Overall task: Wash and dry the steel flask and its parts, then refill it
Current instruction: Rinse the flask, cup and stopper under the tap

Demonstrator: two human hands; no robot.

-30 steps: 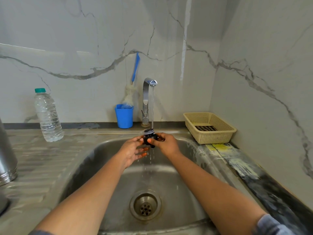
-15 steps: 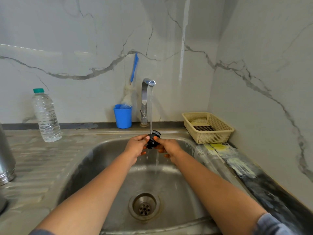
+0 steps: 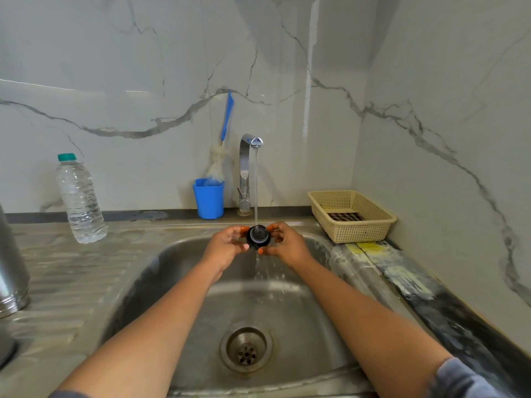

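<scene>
Over the sink (image 3: 161, 271), directly under the running tap (image 3: 247, 165): the flask's black cap (image 3: 258, 236) sits in the water stream (image 3: 255, 185). Its round face is turned toward the camera, the hollow glossy with water. Left hand (image 3: 224, 249) pinches the cap's left edge, thumb low, fingers curled over the top. Right hand (image 3: 288, 245) pinches the right edge the same way. Both grips are fingertips only, closed on the cap. Steel flask (image 3: 11, 271) stands well apart at the far left of the draining board, cut off by the frame edge.

Risks, as judged:
- Slip. The cap is small, wet and held only by the tips. A drop would land in the basin, with the drain (image 3: 246, 349) below. The cap looks wider than the strainer holes, so loss seems unlikely, but a knock on steel could harm a seal.
- Splash. The stream strikes a cupped face, so water may spray onto the board.
- Incomplete rinse. The threads and underside face away from the flow, and residue could stay there unless the cap is rotated.

Change against earlier frames:
- Half a second ago the cap is tilted and seen more edge-on, with the stream on its upper rim. Now its face is square to view.
- One second ago the right hand alone holds it, and the left lies open just beneath, fingers spread. Now both hands pinch.
- Position under the tap is about the same.
- Water bottle (image 3: 80, 199), blue cup (image 3: 209, 198) and basket (image 3: 353, 216) are unmoved.
</scene>
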